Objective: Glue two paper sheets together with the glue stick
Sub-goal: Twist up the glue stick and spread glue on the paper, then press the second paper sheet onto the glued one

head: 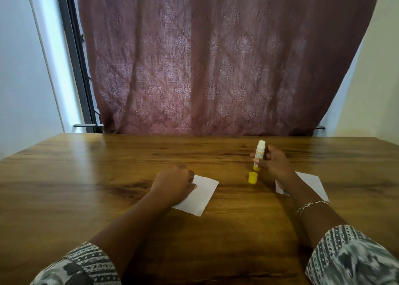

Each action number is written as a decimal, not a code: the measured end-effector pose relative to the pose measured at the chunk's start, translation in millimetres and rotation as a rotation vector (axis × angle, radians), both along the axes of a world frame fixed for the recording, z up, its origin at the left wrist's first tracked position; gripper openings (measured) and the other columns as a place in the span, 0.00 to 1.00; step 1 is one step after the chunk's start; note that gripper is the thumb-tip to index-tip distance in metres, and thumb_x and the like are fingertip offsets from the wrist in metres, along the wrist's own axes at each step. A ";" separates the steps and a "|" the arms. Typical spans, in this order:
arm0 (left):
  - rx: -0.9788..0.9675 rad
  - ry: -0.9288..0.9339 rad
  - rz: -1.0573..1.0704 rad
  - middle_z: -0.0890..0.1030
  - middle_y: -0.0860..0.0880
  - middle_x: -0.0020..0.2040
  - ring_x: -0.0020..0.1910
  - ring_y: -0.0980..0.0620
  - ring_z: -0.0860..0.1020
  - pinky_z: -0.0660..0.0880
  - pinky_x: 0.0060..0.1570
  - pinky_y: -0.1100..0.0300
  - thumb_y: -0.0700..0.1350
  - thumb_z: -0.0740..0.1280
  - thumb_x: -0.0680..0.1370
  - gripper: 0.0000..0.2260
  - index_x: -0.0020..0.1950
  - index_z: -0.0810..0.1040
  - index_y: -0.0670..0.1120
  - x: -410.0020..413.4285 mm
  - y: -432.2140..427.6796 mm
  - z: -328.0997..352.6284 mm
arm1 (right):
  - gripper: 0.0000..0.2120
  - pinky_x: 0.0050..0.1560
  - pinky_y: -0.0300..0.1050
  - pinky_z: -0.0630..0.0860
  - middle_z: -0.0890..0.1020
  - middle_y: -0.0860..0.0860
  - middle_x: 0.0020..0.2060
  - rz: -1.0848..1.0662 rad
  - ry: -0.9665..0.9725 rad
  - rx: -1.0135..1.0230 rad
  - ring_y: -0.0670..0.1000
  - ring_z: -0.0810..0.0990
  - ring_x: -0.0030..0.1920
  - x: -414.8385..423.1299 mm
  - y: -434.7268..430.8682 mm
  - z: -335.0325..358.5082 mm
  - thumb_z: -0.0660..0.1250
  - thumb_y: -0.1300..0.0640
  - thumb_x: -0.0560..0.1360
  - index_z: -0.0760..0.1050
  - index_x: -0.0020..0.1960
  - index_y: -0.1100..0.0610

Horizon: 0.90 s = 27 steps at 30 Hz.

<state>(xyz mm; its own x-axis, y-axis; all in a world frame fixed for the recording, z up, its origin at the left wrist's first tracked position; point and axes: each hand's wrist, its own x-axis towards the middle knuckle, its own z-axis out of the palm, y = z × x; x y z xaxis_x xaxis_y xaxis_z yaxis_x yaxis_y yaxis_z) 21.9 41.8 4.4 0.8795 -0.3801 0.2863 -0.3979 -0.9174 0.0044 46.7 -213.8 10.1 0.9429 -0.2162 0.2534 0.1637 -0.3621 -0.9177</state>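
From the head camera we see the right hand (273, 164) gripping the uncapped glue stick (259, 154) upright above the wooden surface (108, 166), with its yellow cap (252, 177) standing just beside it. The left hand (172, 183), fingers curled, rests on the left edge of the first sheet (201, 196); we cannot tell whether it pinches it. The second sheet (311, 182) lies under the right forearm.

The yellow cap (252, 177) stands in the way just left of the right hand (273, 163). Past it, toward the left hand (173, 182), the table (234, 200) is open.
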 end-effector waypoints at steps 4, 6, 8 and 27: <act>-0.001 0.005 -0.006 0.78 0.48 0.59 0.54 0.51 0.76 0.72 0.50 0.62 0.53 0.59 0.78 0.15 0.59 0.76 0.47 0.4 0.4 0.1 | 0.20 0.60 0.56 0.74 0.79 0.62 0.56 0.013 0.029 -0.040 0.60 0.78 0.57 2.0 1.4 -3.5 0.67 0.70 0.70 0.68 0.61 0.64; -0.002 0.010 -0.007 0.77 0.48 0.59 0.54 0.51 0.76 0.72 0.50 0.62 0.53 0.59 0.78 0.15 0.59 0.76 0.47 0.4 0.1 0.4 | 0.21 0.61 0.59 0.73 0.79 0.62 0.57 0.011 0.048 -0.056 0.60 0.78 0.57 3.6 1.5 -5.5 0.68 0.69 0.70 0.68 0.61 0.64; -0.003 0.010 -0.009 0.77 0.48 0.59 0.54 0.51 0.76 0.71 0.50 0.62 0.53 0.60 0.78 0.15 0.59 0.76 0.47 0.8 0.1 0.6 | 0.21 0.61 0.59 0.73 0.79 0.62 0.57 0.006 0.052 -0.074 0.60 0.78 0.57 5.4 0.9 -7.1 0.68 0.69 0.69 0.69 0.61 0.63; 0.001 0.018 -0.002 0.77 0.48 0.60 0.55 0.51 0.76 0.73 0.51 0.62 0.53 0.60 0.78 0.14 0.59 0.76 0.48 1.4 2.2 0.3 | 0.08 0.57 0.58 0.73 0.78 0.58 0.44 -0.231 0.007 -0.038 0.50 0.79 0.41 -11.6 -55.6 9.2 0.63 0.72 0.71 0.76 0.42 0.61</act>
<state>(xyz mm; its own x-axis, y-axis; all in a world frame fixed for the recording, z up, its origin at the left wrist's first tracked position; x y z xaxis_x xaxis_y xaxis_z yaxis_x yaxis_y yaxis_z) 23.3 44.0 4.6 0.8837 -0.3824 0.2698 -0.3999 -0.9165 0.0110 35.1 -269.4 19.3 0.8712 -0.4171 0.2590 0.0659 -0.4233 -0.9036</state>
